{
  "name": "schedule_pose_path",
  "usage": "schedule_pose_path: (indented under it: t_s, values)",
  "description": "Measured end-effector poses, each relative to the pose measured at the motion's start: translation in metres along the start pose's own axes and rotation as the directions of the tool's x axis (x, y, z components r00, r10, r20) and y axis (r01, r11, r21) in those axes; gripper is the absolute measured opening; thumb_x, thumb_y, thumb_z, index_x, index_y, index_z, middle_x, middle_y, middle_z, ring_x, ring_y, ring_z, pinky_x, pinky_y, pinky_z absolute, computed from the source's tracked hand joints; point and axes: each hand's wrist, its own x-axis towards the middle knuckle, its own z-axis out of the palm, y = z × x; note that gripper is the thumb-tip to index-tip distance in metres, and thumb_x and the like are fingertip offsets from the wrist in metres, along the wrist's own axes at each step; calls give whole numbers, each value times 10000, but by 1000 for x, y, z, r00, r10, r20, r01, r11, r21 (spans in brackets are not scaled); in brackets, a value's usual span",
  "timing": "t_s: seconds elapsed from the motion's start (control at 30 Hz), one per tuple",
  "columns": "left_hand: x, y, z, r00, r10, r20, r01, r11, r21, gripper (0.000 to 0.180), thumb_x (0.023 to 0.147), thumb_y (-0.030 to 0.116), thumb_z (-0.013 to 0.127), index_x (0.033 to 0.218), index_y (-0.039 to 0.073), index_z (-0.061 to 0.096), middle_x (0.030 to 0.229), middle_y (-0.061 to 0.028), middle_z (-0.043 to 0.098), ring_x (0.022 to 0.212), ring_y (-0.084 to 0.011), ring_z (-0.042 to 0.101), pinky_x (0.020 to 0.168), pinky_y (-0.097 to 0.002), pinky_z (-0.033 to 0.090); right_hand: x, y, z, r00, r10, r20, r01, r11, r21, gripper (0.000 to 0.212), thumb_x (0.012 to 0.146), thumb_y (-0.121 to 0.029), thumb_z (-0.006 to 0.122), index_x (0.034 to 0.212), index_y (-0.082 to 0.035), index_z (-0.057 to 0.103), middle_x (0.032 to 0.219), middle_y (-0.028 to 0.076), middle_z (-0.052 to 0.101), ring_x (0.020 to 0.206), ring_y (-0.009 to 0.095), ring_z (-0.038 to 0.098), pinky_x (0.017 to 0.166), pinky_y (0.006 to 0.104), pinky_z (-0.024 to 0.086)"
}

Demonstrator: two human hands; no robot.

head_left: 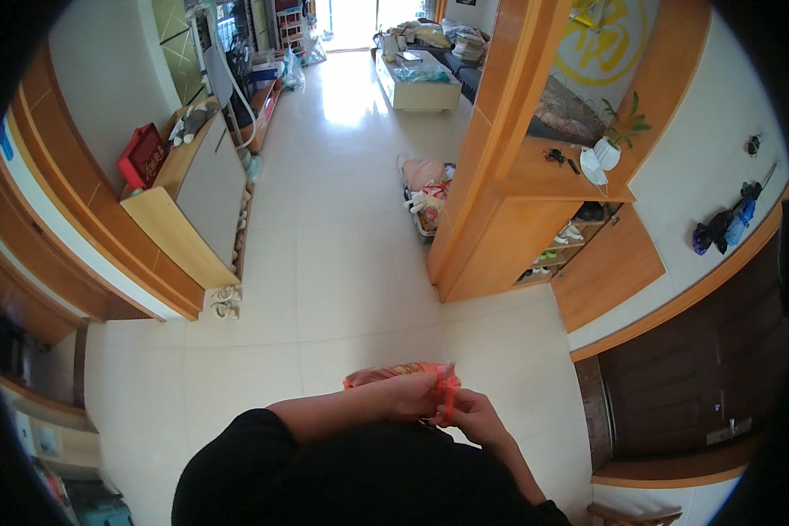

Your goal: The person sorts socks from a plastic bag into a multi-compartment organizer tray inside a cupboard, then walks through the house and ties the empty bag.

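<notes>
A red, see-through plastic bag (381,375) with something inside hangs close in front of my body. My left hand (415,394) is closed at the bag's gathered top, its fingers mostly hidden. Right beside it, my right hand (476,415) pinches a red strip of the same bag, which seems to be one of its handles. The two hands nearly touch, and the bag's body reaches out to the left past my left wrist. What the bag holds cannot be made out.
An orange-brown wooden cabinet (486,241) with an open shoe compartment stands ahead right. Beside it on the floor lies an open case (425,197) with soft toys. At left is a shoe cabinet (203,188), with shoes (226,302) before it. A dark door (693,386) is at right.
</notes>
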Motion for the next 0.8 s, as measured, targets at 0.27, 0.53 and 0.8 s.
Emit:
schedule_pose_path:
  t_s: [0.27,0.53,0.8]
  values:
    - [-8,-9,-12,963,6,-268,7,999,48,258,859,258,474,1018,55,490,931,-70,537,756,-180,514,649,-302,433,15,22,-7,976,-187,-114,148,946,-288,174,735,-49,617,889,-16,543,794,44,567,757,119,545,680,247,466]
    - [-18,12,-25,588,643,491,-104,-542,834,138,576,108,599,521,45,490,625,-104,498,605,-269,493,536,-363,413,-51,20,-52,898,-94,-430,396,599,696,46,765,-46,547,749,-43,504,666,37,500,590,109,467,491,201,373]
    - [47,16,-30,868,481,121,-25,-200,979,92,708,105,539,657,28,540,753,-132,568,730,-299,548,630,-386,441,-47,43,-90,728,-71,-681,557,641,528,76,762,-65,588,809,-73,530,772,34,569,720,122,567,576,221,438]
